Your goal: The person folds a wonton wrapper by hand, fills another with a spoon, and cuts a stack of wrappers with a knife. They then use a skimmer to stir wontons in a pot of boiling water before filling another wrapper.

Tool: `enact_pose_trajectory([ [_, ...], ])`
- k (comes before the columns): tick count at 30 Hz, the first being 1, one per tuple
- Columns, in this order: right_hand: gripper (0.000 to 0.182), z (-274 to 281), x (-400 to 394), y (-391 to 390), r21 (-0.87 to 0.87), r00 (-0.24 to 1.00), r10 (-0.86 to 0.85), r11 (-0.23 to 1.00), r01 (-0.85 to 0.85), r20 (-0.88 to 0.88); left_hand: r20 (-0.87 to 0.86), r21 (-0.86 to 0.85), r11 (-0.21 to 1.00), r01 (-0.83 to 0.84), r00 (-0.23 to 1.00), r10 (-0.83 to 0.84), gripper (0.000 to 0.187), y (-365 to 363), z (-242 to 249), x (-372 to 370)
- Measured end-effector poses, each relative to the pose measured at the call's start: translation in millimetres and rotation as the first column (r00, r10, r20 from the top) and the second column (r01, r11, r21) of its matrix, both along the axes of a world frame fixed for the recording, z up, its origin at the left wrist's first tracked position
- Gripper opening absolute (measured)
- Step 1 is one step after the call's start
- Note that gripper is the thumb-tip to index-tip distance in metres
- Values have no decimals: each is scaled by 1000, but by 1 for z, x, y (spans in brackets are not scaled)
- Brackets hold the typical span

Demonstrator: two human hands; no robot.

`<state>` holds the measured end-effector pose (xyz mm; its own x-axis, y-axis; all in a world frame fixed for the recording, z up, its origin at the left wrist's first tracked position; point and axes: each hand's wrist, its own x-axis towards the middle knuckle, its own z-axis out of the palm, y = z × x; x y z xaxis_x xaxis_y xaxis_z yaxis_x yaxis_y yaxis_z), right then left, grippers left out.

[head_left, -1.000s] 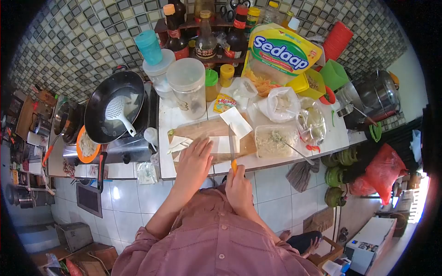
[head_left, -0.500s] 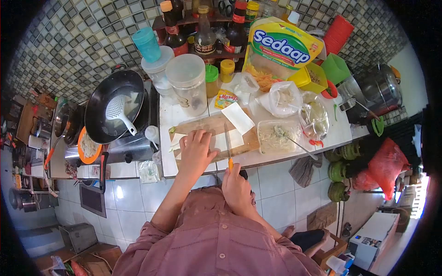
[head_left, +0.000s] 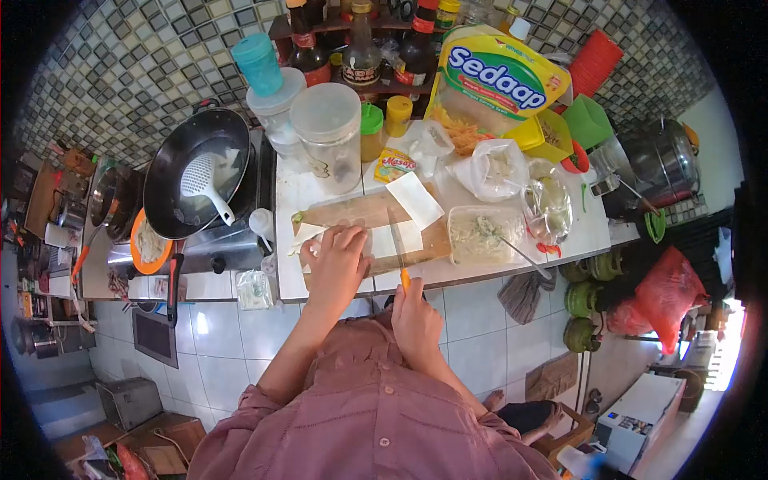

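Observation:
My left hand lies palm down, fingers spread, on a thin white sheet that rests on the wooden cutting board. My right hand is closed round the orange handle of a knife. Its blade points away from me across the white sheet, to the right of my left fingers. Another white sheet lies slanted at the board's upper right. White pieces show left of my left hand, partly hidden by it, and a small green bit sits at the board's left corner.
Right of the board stands a clear container of pale food with a spoon. Jars and a Masako packet are behind it. On the stove at left sits a black wok with a white slotted spatula.
The view has shifted slightly. The knife leans a little more, its handle slightly farther right. My left hand stays on the white sheet.

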<state>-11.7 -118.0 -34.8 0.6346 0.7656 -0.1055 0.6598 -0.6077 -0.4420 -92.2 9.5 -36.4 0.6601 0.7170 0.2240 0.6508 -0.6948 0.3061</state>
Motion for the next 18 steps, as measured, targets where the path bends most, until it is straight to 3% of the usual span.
enact_pose_trajectory([
  [8, 23, -11, -3, 1, 13, 993, 31, 999, -32, 118, 62, -82, 996, -30, 997, 35, 41, -7, 0, 7],
  [10, 23, -12, -3, 2, 7, 994, 37, 999, -38, 106, 315, -158, 987, 27, 949, 24, 40, -8, -9, 13],
  [14, 23, -13, -3, 2, 9, 994, 33, 999, -35, 106, 189, 41, 996, 79, 978, -85, 45, -14, -24, 30],
  [18, 23, -17, -4, 2, -18, 986, 36, 999, -33, 165, 64, 96, 989, 110, 991, -117, 49, -15, -33, 34],
])
